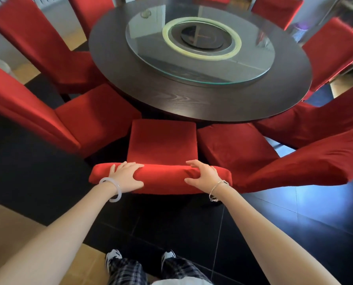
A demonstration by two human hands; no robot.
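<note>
A red-covered chair (163, 140) stands right in front of me, its seat pointing at the round dark table (192, 103). My left hand (126, 175) grips the top of the chair's backrest (163, 177) on the left, fingers over the top and thumb on the near side. My right hand (202, 173) grips the same backrest top on the right, with the thumb on my side. The front edge of the seat lies just short of the table's rim.
Several more red-covered chairs ring the table, one close on the left (93, 118) and one close on the right (235, 147). A glass turntable (200, 70) sits on the table. The floor is black tile (253, 223). My feet (140, 258) stand behind the chair.
</note>
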